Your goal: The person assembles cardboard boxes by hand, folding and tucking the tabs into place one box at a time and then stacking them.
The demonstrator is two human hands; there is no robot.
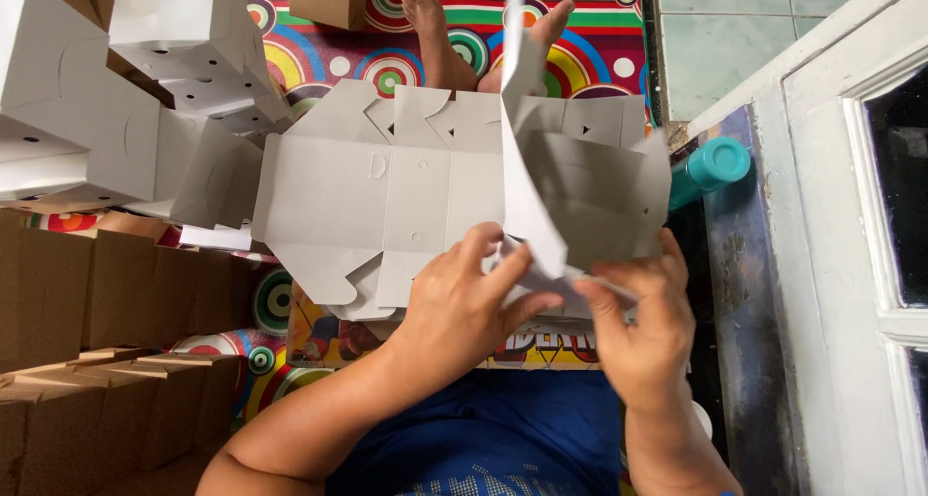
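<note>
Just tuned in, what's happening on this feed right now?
A person sitting on a colourful patterned mat is folding a flat white cardboard box blank. The left hand and right hand both pinch the blank's near edge, where one panel is already bent upright. Folded white boxes are piled at the left, above stacked brown cartons. A teal bottle lies by the white door frame.
</note>
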